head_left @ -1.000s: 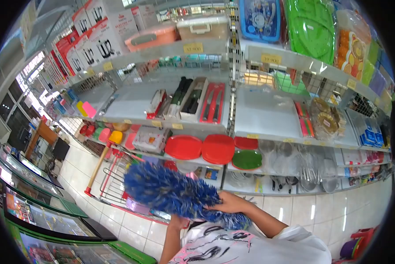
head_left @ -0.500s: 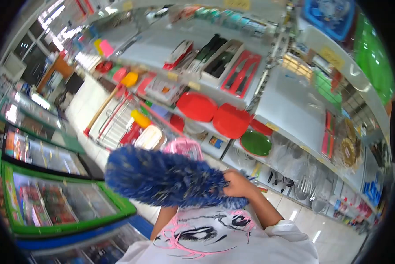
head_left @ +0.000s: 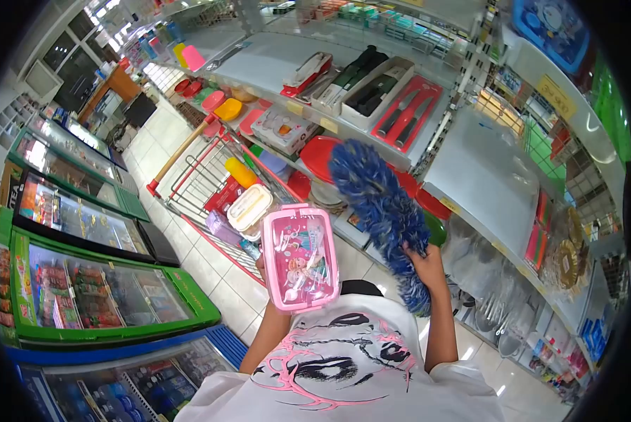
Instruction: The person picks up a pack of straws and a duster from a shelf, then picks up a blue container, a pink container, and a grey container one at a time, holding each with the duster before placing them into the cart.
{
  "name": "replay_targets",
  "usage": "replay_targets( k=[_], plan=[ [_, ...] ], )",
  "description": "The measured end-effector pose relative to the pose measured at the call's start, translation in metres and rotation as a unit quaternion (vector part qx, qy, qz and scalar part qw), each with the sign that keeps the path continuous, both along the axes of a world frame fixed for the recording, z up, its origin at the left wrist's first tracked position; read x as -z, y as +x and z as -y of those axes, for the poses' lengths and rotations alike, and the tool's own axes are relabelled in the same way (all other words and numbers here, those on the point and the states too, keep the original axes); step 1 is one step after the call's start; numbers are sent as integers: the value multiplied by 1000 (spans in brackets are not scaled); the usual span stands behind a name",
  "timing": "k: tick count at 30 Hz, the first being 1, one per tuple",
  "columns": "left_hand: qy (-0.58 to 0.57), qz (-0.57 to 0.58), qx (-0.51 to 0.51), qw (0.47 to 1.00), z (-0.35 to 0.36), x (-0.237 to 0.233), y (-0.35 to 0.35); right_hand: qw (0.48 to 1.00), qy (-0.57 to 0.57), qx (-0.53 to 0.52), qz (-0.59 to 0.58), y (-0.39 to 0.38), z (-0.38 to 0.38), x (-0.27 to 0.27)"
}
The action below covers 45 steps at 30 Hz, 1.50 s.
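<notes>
A pink lunch box [head_left: 300, 261] with a clear lid is held up in front of my shirt. A spoon and a cartoon print show through the lid. My left hand [head_left: 261, 267] grips its left side, with most of the fingers hidden behind it. On the right, my right hand [head_left: 426, 266] is closed around a fluffy blue duster [head_left: 380, 204], which slants up and left across the lower shelf. The duster partly covers the red plates [head_left: 320, 156] and a green plate [head_left: 435, 231].
Beyond the lunch box stands a shopping cart [head_left: 210, 176] holding a cream-lidded container [head_left: 250, 209] and a yellow item [head_left: 240, 171]. Green-framed freezers [head_left: 104, 285] line the left. Shelves [head_left: 481, 176] on the right carry boxed knives [head_left: 405, 118] and kitchenware.
The duster has swung from lying across the lunch box to the right, tilting upward over the shelf. The lunch box is now uncovered.
</notes>
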<state>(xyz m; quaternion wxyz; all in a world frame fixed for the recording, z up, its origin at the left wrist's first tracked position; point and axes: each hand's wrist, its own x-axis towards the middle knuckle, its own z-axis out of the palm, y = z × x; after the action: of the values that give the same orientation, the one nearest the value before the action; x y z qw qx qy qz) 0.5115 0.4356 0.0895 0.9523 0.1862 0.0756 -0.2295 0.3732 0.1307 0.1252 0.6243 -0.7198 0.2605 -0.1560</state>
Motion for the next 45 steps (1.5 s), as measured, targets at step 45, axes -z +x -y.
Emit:
replay_targets(
  k=[45],
  plan=[
    [36,27,159,986,16,28,25,946,-199,-253,32,-7,-62,-70]
  ],
)
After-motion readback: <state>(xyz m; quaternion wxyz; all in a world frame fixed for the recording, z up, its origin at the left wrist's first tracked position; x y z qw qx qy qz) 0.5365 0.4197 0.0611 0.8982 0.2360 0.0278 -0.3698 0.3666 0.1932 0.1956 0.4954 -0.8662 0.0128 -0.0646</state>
